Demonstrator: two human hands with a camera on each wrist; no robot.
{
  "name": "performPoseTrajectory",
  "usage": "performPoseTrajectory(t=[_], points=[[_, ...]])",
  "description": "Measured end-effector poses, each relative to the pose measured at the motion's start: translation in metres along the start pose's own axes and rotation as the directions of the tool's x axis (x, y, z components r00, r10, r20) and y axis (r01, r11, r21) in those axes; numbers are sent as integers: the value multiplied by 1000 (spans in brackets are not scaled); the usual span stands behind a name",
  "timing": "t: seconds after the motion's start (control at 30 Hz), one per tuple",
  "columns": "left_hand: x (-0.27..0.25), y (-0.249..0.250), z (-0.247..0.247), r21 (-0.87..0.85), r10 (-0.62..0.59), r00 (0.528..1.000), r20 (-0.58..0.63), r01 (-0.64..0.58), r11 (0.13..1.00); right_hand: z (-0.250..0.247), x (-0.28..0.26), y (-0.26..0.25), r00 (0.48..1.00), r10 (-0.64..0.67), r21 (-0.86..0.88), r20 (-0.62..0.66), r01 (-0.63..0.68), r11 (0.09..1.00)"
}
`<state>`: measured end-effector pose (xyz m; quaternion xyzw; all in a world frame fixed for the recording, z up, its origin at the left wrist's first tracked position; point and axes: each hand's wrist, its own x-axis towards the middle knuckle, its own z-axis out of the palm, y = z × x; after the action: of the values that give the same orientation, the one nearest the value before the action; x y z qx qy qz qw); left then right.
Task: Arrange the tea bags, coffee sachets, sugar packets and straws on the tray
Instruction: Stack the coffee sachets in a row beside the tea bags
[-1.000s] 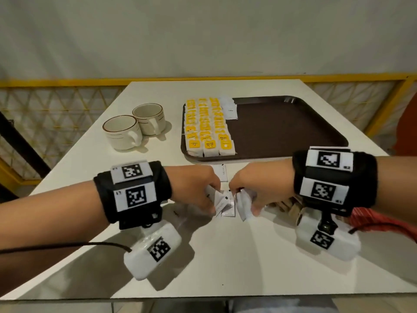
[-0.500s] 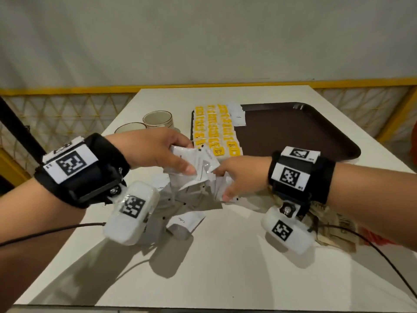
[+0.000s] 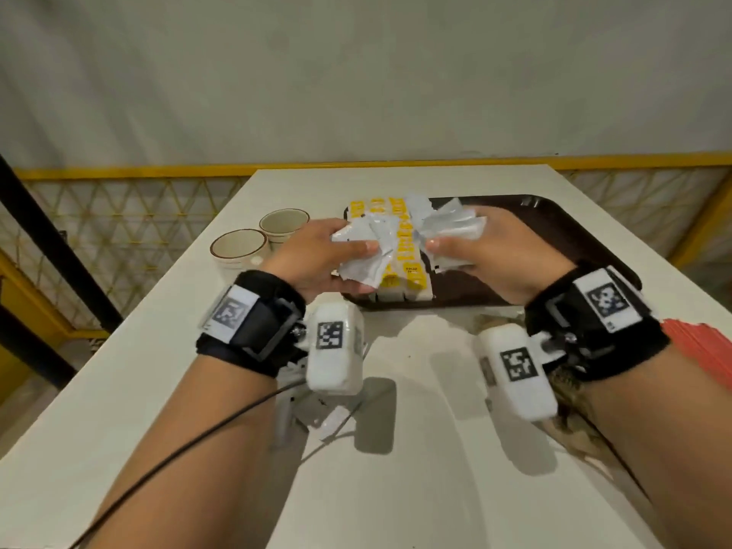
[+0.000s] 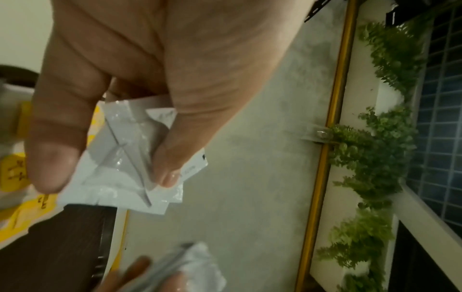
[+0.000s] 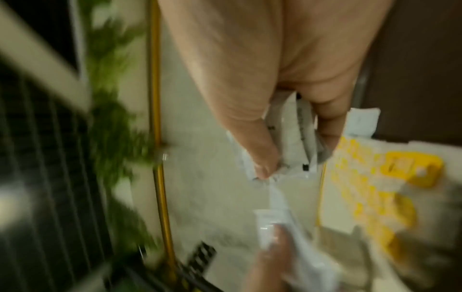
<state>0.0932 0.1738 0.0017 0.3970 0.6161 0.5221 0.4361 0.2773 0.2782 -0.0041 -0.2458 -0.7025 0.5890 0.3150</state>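
Observation:
Both hands hover over the left part of the dark brown tray (image 3: 554,231), each holding a bunch of white sugar packets. My left hand (image 3: 321,255) grips several crumpled white packets (image 3: 364,251), seen close between thumb and fingers in the left wrist view (image 4: 125,158). My right hand (image 3: 487,251) grips another bundle of white packets (image 3: 451,227), blurred in the right wrist view (image 5: 292,150). Rows of yellow-and-white tea bags (image 3: 404,271) lie on the tray under the hands. A few white packets (image 3: 328,420) remain on the table below my left wrist.
Two cream cups (image 3: 237,247) (image 3: 283,221) stand on the white table (image 3: 396,469) left of the tray. Brownish sachets (image 3: 570,414) and a red item (image 3: 709,346) lie by my right forearm. A yellow railing (image 3: 119,172) runs behind the table.
Both hands have lifted from the packet pile near the table's front and moved forward over the tray, each carrying a bunch of white packets.

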Motion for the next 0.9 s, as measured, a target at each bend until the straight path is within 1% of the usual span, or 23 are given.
performPoseTrajectory(t=[0.03, 0.07, 0.1, 0.13, 0.2, 0.23, 0.3, 0.37, 0.43, 0.5, 0.57, 0.67, 0.8, 0.9], points=[[2, 0, 7, 10, -2, 1000, 7, 2, 1000, -1, -3, -1, 1000, 8, 184, -3, -7, 983], [4, -2, 15, 38, -1, 1000, 29, 0, 999, -2, -4, 1, 1000, 26, 296, 3, -26, 955], [5, -4, 22, 75, -3, 998, 57, -2, 997, -1, -7, 4, 999, 41, 340, 23, -46, 939], [6, -6, 29, 117, -1, 996, 84, -9, 993, 0, -9, 8, 998, 49, 333, 44, -61, 941], [6, -10, 38, 174, 16, 993, 115, -36, 984, 2, -14, 15, 994, 64, 254, 92, -85, 964], [5, -12, 41, 173, 28, 993, 119, -49, 984, 3, -17, 18, 991, 82, 224, 104, -104, 969], [4, -18, 43, 114, 63, 991, 120, -77, 990, 5, -21, 23, 988, 123, 239, 96, -142, 960], [3, -24, 44, 29, 95, 989, 116, -99, 995, 6, -25, 27, 990, 134, 277, 52, -144, 950], [3, -28, 44, -72, 116, 988, 104, -109, 991, 8, -25, 31, 991, 136, 292, -20, -124, 948], [4, -30, 44, -183, 121, 990, 72, -106, 977, 10, -24, 33, 987, 141, 336, -73, -109, 935], [6, -31, 46, -254, 125, 992, 28, -114, 960, 11, -23, 34, 982, 152, 378, -112, -100, 920], [8, -33, 47, -284, 136, 991, -14, -134, 949, 9, -21, 34, 973, 160, 433, -166, -73, 898], [11, -34, 39, -294, 125, 987, -101, -150, 944, -1, -20, 32, 957, 185, 516, -225, -44, 855], [12, -35, 33, -255, 123, 986, -111, -148, 955, -9, -20, 29, 953, 181, 536, -241, -24, 844]])
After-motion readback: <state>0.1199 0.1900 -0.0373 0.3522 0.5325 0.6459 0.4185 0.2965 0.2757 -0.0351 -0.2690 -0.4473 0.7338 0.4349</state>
